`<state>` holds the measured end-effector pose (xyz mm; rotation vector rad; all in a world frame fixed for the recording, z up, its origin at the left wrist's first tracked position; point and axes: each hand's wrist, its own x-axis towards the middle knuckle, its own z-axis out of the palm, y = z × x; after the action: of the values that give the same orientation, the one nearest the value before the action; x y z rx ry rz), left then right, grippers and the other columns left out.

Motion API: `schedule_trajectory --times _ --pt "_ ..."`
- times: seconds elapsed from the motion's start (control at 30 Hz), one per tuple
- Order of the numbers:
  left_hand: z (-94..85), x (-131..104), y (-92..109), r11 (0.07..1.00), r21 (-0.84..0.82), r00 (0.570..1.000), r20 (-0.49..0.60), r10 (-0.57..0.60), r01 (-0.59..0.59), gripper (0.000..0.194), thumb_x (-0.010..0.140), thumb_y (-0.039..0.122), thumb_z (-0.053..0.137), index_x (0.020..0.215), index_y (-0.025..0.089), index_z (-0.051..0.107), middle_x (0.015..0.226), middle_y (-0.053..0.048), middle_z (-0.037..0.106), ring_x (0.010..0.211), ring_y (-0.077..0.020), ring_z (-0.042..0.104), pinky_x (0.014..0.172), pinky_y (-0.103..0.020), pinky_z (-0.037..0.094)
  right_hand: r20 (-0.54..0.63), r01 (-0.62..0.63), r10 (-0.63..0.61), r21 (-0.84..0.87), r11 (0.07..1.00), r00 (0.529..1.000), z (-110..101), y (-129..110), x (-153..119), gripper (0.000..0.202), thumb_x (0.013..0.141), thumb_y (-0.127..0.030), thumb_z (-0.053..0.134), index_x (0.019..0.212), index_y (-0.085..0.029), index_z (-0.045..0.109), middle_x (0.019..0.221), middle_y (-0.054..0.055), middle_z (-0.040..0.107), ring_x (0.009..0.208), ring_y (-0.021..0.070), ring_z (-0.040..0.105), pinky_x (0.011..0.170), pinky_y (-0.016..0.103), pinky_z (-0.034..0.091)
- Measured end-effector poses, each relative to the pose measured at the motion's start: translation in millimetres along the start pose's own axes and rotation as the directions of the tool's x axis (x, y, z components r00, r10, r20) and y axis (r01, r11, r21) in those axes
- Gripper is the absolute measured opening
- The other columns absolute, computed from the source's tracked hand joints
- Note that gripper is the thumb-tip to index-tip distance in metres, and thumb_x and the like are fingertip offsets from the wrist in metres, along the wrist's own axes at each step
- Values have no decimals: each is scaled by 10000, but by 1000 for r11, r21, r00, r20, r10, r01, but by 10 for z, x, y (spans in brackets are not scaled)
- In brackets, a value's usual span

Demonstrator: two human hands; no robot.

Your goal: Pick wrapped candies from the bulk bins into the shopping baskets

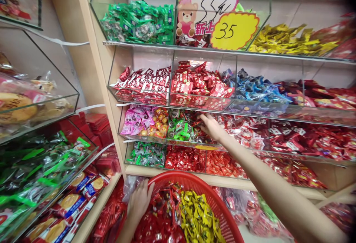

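My left hand (139,200) is closed over the left rim of a red plastic basket (222,207), thumb toward its inside. In the basket lie red-wrapped candies (162,219) on the left and yellow-wrapped candies (200,213) on the right. My right hand (210,126) reaches into a glass-fronted shelf bin, fingers partly bent and somewhat apart. Its fingertips are at dark, red-toned wrapped candies (200,136); no candy shows clearly in the fingers. Just left of them are green-wrapped candies (180,129).
Glass shelf edges (194,107) run above and below my right hand. A wooden upright (96,50) stands left of the bins. Side shelves hold green-wrapped sweets (47,161) and packaged biscuits (69,202). Price signs (235,31) hang at the top. Bagged goods (239,202) lie under the bottom shelf.
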<state>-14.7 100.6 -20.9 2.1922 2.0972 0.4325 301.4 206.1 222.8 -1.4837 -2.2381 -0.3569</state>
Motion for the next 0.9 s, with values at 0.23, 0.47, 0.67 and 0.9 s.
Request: schedule_trajectory --times 0.23,0.47,0.67,0.9 --pt "-23 -4 20 1000 -4 1000 -11 11 -11 525 874 467 133 1089 154 497 1071 -95 607 929 -189 584 730 -276 430 -112 61 -53 63 996 992 -308 -194 -345 333 797 -179 436 1126 -227 418 1097 90 441 891 202 540 744 328 460" --pt "-55 -10 51 1000 18 1000 -1 8 -8 497 875 466 145 1047 170 505 1024 -87 616 894 -175 590 713 -268 422 -97 113 -93 215 970 991 -451 -600 -960 323 845 -218 397 1166 -246 404 1224 101 398 1072 210 491 845 356 457" --pt "-60 -15 57 999 34 1000 -3 10 -10 505 875 467 138 1047 167 506 1019 -90 617 884 -177 594 701 -270 424 178 72 -149 378 923 973 66 -986 -1564 343 840 -162 367 1165 -264 406 1272 81 378 1024 175 526 875 350 451" --pt "-42 -15 37 999 30 1000 -14 23 -22 507 874 467 139 1082 172 494 1037 -89 614 888 -181 592 709 -278 427 437 -28 -185 437 899 880 645 -1246 -2029 337 811 -154 399 1123 -282 423 1209 54 430 950 175 554 809 323 470"
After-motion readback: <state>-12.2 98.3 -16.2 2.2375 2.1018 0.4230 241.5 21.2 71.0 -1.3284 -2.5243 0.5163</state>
